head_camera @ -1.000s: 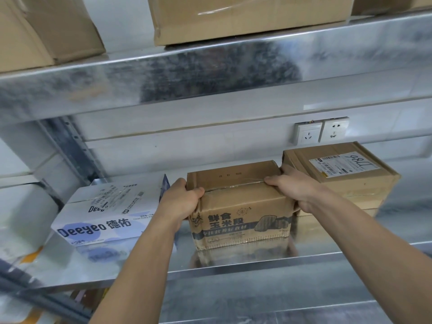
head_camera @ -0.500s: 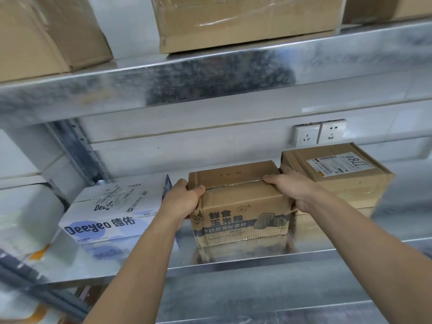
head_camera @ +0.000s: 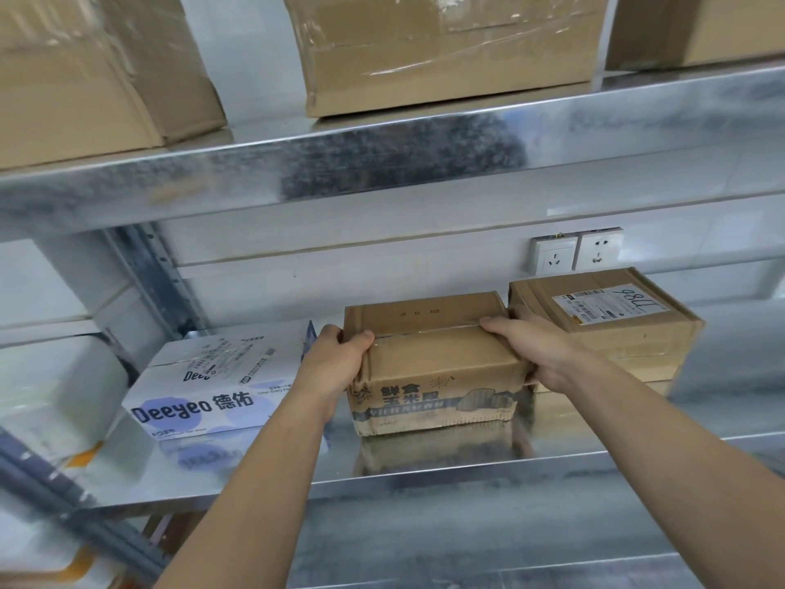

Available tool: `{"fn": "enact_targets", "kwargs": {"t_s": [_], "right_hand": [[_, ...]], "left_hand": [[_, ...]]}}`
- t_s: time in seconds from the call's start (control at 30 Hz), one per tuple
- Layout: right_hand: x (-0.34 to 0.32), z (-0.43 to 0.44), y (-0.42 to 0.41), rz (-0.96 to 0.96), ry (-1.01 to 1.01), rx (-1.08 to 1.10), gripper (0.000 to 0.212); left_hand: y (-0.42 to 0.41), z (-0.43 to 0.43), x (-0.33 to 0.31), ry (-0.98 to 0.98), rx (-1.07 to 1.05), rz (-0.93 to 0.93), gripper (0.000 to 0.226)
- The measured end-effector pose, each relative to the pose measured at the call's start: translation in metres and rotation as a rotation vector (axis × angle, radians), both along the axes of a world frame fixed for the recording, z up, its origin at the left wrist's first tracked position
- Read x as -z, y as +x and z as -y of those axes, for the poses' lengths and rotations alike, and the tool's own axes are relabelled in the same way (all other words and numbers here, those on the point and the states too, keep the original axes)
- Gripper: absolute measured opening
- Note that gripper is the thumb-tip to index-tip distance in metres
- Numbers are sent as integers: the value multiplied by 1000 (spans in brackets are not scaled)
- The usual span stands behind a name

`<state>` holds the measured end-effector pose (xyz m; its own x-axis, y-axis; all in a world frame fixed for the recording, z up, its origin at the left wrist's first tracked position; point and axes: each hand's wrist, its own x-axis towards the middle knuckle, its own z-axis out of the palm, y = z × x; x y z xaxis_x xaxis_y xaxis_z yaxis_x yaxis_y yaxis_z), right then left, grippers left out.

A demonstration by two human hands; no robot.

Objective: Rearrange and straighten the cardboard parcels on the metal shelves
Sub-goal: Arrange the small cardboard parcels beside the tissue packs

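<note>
A brown cardboard parcel with dark printed characters (head_camera: 433, 367) stands on the middle metal shelf (head_camera: 424, 469). My left hand (head_camera: 335, 363) grips its left end, thumb over the top edge. My right hand (head_camera: 526, 346) grips its right end, fingers lying across the top. A white Deeyeo box (head_camera: 212, 384) lies at an angle just to the left. Close on the right sits a brown parcel with a shipping label (head_camera: 607, 325), resting on another flat parcel.
The upper shelf (head_camera: 382, 167) carries three larger cardboard boxes (head_camera: 446, 48) overhead. Two wall sockets (head_camera: 573, 252) sit behind the labelled parcel. A slanted metal upright (head_camera: 157, 278) stands at the back left. More white packages (head_camera: 55, 393) lie on the far left.
Both hands keep the same hold on the printed parcel. The view has tilted upward a little, so more of the boxes on the upper shelf shows.
</note>
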<state>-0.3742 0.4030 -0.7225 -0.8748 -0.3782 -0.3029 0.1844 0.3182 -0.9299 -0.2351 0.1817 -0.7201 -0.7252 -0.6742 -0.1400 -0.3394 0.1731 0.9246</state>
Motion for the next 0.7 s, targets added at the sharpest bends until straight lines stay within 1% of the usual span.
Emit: {"fn": "enact_targets", "kwargs": {"t_s": [0.07,0.17,0.27,0.33,0.43,0.5,0.57,0.7], "right_hand": [[0,-1,1,-16,-34,9,36],[-2,-1,1,-25,-130,20,37],[-3,-3,4,-13,-228,20,26],[-2,-5,6,12,-277,19,22],[-1,-6,9,36,-294,-9,23],[1,-6,12,36,-309,-11,21],[3,-7,14,34,-344,-6,18],[2,-9,17,11,-387,-17,17]], "left_hand": [[2,-1,-3,13,-11,-43,32],[5,-1,-5,85,-38,-111,29],[9,0,-3,164,-53,-158,31],[12,-1,0,195,-53,-171,26],[17,0,5,202,-62,-189,22],[18,1,6,218,-60,-183,29],[21,0,5,282,-62,-202,33],[23,1,8,365,-98,-231,31]]}}
